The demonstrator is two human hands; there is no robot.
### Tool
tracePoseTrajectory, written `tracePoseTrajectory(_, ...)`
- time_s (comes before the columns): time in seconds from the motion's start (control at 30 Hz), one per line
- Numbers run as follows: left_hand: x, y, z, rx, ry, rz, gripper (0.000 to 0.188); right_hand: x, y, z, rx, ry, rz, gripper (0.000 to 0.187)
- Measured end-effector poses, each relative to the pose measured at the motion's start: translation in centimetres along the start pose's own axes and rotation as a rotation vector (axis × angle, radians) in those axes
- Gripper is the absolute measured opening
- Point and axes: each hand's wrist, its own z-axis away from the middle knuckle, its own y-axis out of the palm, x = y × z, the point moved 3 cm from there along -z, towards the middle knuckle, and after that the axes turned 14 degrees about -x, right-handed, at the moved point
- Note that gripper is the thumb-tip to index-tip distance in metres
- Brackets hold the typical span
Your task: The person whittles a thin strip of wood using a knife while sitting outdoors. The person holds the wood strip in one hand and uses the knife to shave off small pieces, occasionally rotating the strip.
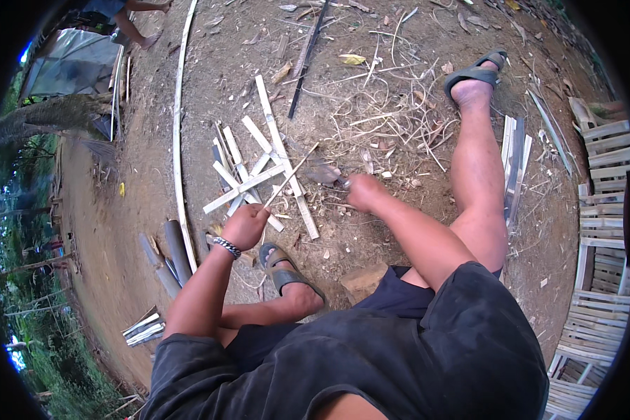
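My left hand, with a chain bracelet at its wrist, is closed round the lower end of a thin bamboo stick. The stick slants up and to the right above the ground. My right hand grips the handle of a knife, whose broad, dull blade points left toward the stick. A small gap seems to lie between blade and stick. Beneath and left of the stick, several pale split bamboo strips lie crossed over each other, one long strip among them.
Curly shavings litter the dirt beyond my hands. A long bamboo pole lies at left, near dark bamboo pieces. More strips lie beside my right leg. A slatted bamboo bench stands at right. Another person's leg shows top left.
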Motion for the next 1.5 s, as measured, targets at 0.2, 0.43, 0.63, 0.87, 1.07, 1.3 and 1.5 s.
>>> tracePoseTrajectory(0.2,1.0,0.1,0.2,0.006,0.009,-0.043,0.043,4.9,-1.1,4.5,-0.063,-0.294,0.037,0.034)
tracePoseTrajectory(0.43,1.2,0.5,0.4,-0.020,-0.017,0.005,0.044,2.2,-0.5,1.1,0.022,-0.118,0.009,0.040)
tracePoseTrajectory(0.63,1.8,0.4,0.0,-0.006,0.016,0.025,0.043,-0.1,0.3,-0.5,-0.026,-0.049,-0.038,0.032)
tracePoseTrajectory(0.87,1.9,0.1,-0.3,0.014,-0.165,0.168,0.042,-1.8,0.5,-1.3,-0.081,-0.003,-0.073,0.031)
tracePoseTrajectory(1.07,3.7,-0.1,0.3,0.113,-0.420,0.566,0.035,-2.0,1.5,-1.5,-0.111,0.017,-0.020,0.031)
tracePoseTrajectory(1.3,0.7,-8.0,1.1,0.214,-0.309,0.889,0.045,-5.8,3.5,-4.4,-0.074,0.138,-0.012,0.028)
tracePoseTrajectory(1.5,-11.2,-1.8,2.4,0.086,-0.140,0.848,0.041,-2.3,1.7,0.0,-0.129,0.124,-0.097,0.033)
